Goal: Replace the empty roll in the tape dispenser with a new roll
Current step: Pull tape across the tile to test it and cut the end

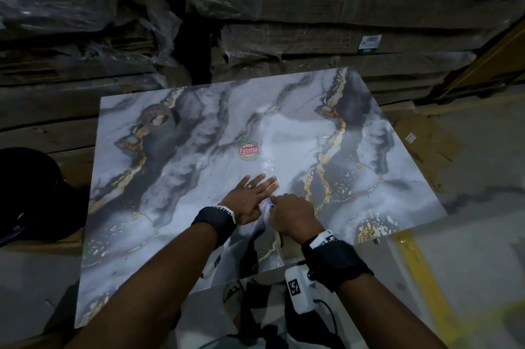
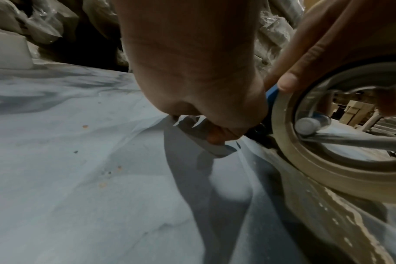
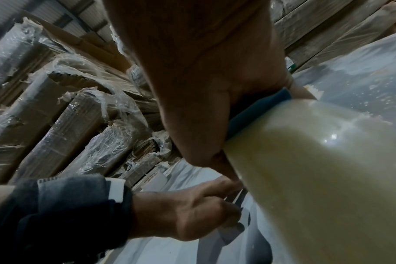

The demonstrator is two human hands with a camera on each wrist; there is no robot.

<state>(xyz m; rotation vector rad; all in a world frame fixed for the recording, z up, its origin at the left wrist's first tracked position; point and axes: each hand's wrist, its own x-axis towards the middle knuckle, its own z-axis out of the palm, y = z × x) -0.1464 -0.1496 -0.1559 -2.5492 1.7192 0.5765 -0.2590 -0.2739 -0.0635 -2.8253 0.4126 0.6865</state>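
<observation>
Two hands noted at the near centre of a marble-patterned sheet (image 1: 199,127), side by side and touching. Left hand (image 1: 251,196) laid flat, palm down, fingers straight and spread toward the far edge, ring on one finger, thumb tucked toward the right hand. Right hand (image 1: 292,213) closed, knuckles up, fingers curled round a tape dispenser (image 2: 271,96) with a blue frame, largely hidden beneath the hand in the head view. Seen in the left wrist view: tape roll (image 2: 328,171) seated on the dispenser, pale and translucent, lower edge down at the sheet; one fingertip of the right hand resting on the roll's rim, another visible through its open core. Small grey part of the dispenser pressed under the left thumb against the sheet. Seen in the right wrist view: broad pale face of the roll filling the lower right, blue frame edge above it, left hand low beside it on the sheet. Dark bands with white camera units worn on both wrists.

Second roll (image 1: 156,118), brown, lying flat near the far left corner of the sheet, well apart from both hands. Round red-and-green sticker (image 1: 249,151) on the sheet beyond the left fingertips. Plastic-wrapped cardboard stacks (image 1: 341,7) behind the sheet; contents not discernible.
</observation>
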